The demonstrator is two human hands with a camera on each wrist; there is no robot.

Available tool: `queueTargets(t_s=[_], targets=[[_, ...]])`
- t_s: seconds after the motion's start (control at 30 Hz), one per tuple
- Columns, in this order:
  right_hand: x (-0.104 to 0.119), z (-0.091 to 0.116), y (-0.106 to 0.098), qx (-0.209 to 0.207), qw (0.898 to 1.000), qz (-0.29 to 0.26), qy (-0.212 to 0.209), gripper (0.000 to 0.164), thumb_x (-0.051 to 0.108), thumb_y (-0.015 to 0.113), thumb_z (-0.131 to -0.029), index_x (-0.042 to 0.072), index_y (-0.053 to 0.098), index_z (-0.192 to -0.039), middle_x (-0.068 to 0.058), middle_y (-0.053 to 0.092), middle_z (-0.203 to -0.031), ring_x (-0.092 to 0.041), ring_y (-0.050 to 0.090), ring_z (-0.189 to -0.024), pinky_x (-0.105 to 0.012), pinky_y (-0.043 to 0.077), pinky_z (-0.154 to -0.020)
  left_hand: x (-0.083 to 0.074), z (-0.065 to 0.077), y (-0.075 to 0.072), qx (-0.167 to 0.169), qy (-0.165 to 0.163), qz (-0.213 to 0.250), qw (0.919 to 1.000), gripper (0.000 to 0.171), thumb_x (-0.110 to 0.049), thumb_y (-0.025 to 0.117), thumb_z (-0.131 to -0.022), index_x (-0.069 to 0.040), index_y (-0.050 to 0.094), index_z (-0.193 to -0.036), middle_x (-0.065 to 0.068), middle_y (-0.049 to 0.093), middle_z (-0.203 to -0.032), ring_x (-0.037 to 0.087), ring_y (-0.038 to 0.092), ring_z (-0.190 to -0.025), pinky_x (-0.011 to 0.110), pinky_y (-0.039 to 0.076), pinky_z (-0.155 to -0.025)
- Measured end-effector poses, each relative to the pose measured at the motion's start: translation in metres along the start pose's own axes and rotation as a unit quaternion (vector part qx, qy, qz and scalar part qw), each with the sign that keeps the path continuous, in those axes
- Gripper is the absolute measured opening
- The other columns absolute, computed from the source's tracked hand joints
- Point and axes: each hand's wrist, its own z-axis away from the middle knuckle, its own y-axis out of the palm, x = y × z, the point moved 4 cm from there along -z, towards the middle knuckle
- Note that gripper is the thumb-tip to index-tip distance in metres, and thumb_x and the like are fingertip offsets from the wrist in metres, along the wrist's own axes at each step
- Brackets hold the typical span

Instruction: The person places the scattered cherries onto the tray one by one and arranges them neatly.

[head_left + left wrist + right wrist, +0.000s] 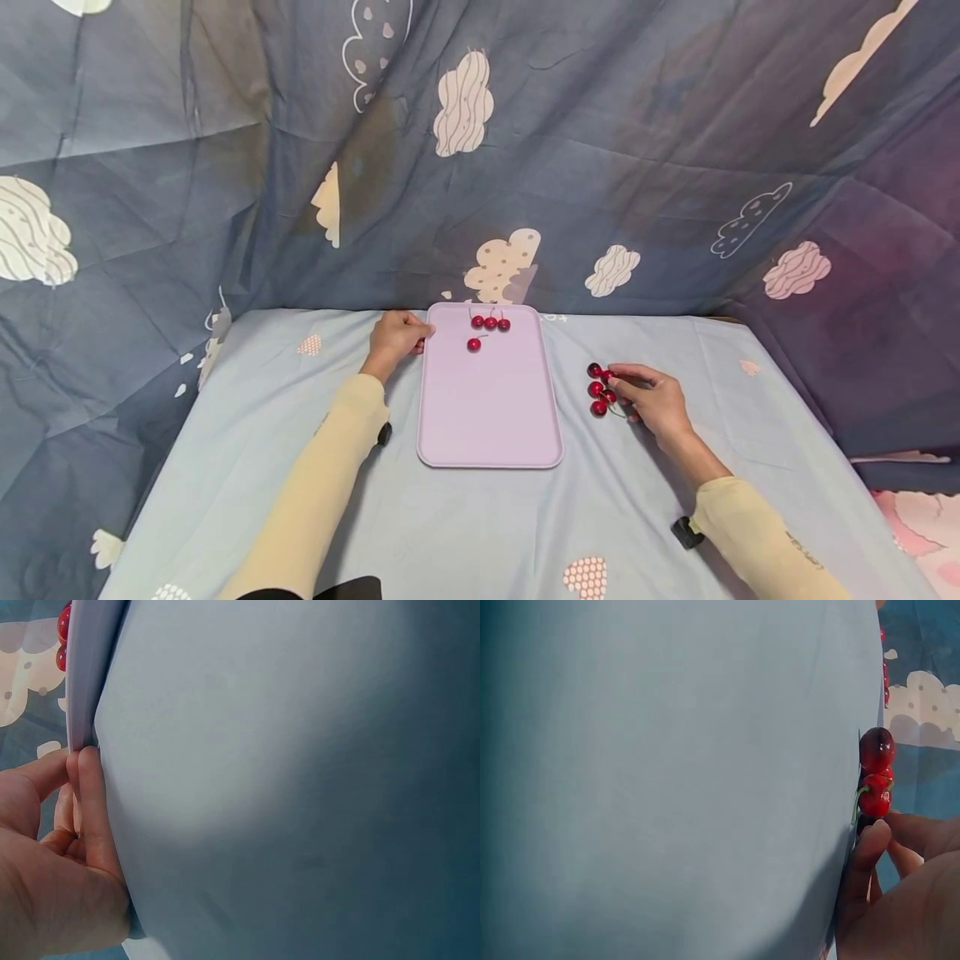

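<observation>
A lilac tray (491,408) lies on the cloth, with three red cherries (491,322) in a row near its far edge. Just below that row sits a single cherry (474,344) with its stem to the right. My left hand (397,337) pinches the tray's left rim near the far corner, thumb on top; the left wrist view shows the fingers (91,802) at the rim. Right of the tray is a cluster of several cherries (596,389). My right hand (654,402) reaches into it from the right, thumb and forefinger pinching a cherry (608,377) on its near side, partly hidden.
A pale blue cloth (465,533) with printed hearts covers the table. Dark cloud-patterned fabric (570,167) hangs behind it and along both sides. A dark wrist device (686,532) sits under the right sleeve.
</observation>
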Motion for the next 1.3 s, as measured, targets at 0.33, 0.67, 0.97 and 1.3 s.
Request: queueTargets(t_s=[0.33, 0.67, 0.97, 1.3], targets=[[-0.004, -0.002, 0.002, -0.005, 1.0, 0.011, -0.002, 0.032, 0.035, 0.072, -0.086, 0.023, 0.068, -0.115, -0.006, 0.069, -0.105, -0.009, 0.063, -0.066, -0.034, 0.056, -0.05, 0.001, 0.002, 0.002, 0.001, -0.005, 0.007, 1.0, 0.018, -0.027, 0.075, -0.08, -0.01, 0.068, -0.081, 0.0, 0.065, -0.06, 0.008, 0.062, -0.05, 0.02, 0.05, -0.051], [-0.004, -0.002, 0.002, -0.018, 1.0, 0.012, -0.01, 0.031, 0.031, 0.074, -0.084, 0.021, 0.069, -0.113, -0.003, 0.069, -0.104, -0.007, 0.065, -0.069, -0.034, 0.057, -0.051, 0.002, 0.0, 0.003, 0.003, -0.01, 0.002, 0.9999, 0.02, -0.028, 0.075, -0.08, -0.009, 0.069, -0.082, -0.001, 0.063, -0.06, 0.007, 0.061, -0.05, 0.02, 0.05, -0.051], [0.004, -0.001, -0.001, 0.003, 0.999, -0.03, -0.031, 0.035, 0.026, 0.073, -0.085, 0.013, 0.066, -0.117, -0.006, 0.068, -0.105, -0.011, 0.068, -0.077, -0.038, 0.06, -0.06, 0.003, -0.001, 0.001, 0.005, -0.007, 0.018, 0.9998, 0.019, -0.025, 0.076, -0.08, -0.008, 0.068, -0.08, 0.001, 0.064, -0.061, 0.008, 0.061, -0.05, 0.02, 0.051, -0.051], [0.045, 0.003, 0.01, 0.045, 0.985, -0.15, -0.078, 0.042, 0.019, 0.075, -0.084, 0.002, 0.062, -0.12, -0.013, 0.07, -0.106, -0.023, 0.072, -0.079, -0.041, 0.06, -0.068, 0.005, -0.008, 0.003, 0.013, -0.018, 0.019, 0.9996, 0.02, -0.026, 0.076, -0.079, -0.008, 0.068, -0.08, -0.003, 0.061, -0.057, 0.005, 0.059, -0.046, 0.02, 0.052, -0.05]])
